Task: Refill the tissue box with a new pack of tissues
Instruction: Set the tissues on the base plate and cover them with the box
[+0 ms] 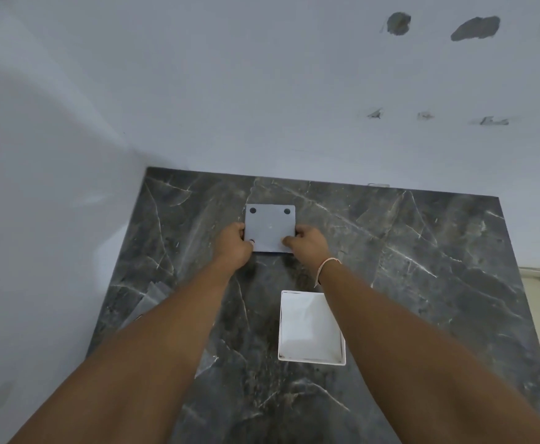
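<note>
Tissue box [270, 228]: a grey square body, turned so its base with dark round feet faces up, standing near the rear edge of the desk [422, 251]. The fingers of the left hand [235, 246] and the right hand [308, 243] clasp its left and right near corners. A white open tray-like part [312, 326], apparently the box's detached section, lies nearer the front edge, right of centre, well apart from the box.

Progress, as judged: the box is opened; no new tissue pack is identifiable in view, so filling and closing remain.

Clearance: walls [198, 107] close the rear and left edges. Open desk lies to the right and front.
</note>
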